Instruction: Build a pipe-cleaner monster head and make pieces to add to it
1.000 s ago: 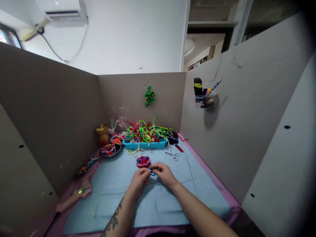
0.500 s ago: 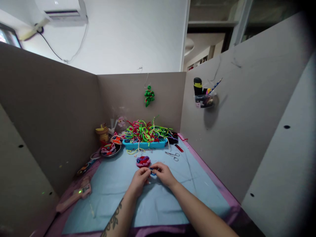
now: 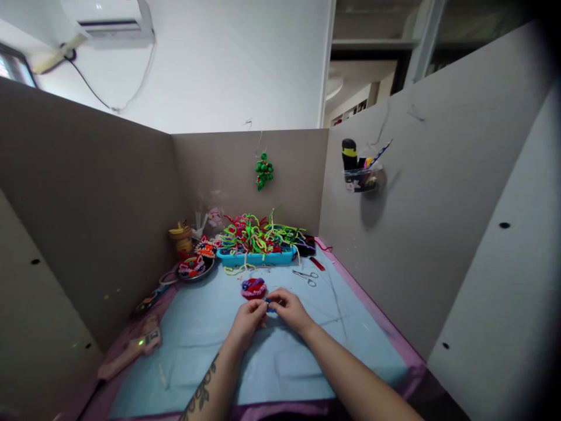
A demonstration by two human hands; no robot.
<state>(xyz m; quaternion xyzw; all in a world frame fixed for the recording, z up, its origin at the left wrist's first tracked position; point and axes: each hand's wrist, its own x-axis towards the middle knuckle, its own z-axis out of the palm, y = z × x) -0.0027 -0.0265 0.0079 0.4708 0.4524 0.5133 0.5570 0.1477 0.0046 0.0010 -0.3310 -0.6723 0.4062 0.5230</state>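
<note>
At the lower left of the frame, a pink glue gun [image 3: 131, 352] with a green light lies on the purple edge of the table, beside a pale blue mat [image 3: 197, 345] that covers most of the surface. Further up the left side, a dark dish [image 3: 195, 270] holds small finished pipe-cleaner pieces, with a yellow spool [image 3: 180, 238] standing just behind it against the cardboard partition.

In the centre of the frame, the person's left hand [image 3: 248, 323] and right hand [image 3: 289, 310] meet above the mat, fingertips pinched together on a small blue pipe cleaner piece [image 3: 269, 303] held between them; both grips are closed on it. Just beyond the hands, touching the mat, sits a coiled red and purple pipe-cleaner ornament [image 3: 253, 287]. Behind it, a blue tray [image 3: 256, 257] overflows with green, red and yellow pipe cleaners. A green pipe-cleaner cluster [image 3: 264, 170] hangs on the back partition above the tray.

Right of centre, small scissors [image 3: 307, 276] lie on the mat near the tray. In the upper right, a clear holder [image 3: 362, 178] fixed to the partition carries a black and yellow tool.
</note>
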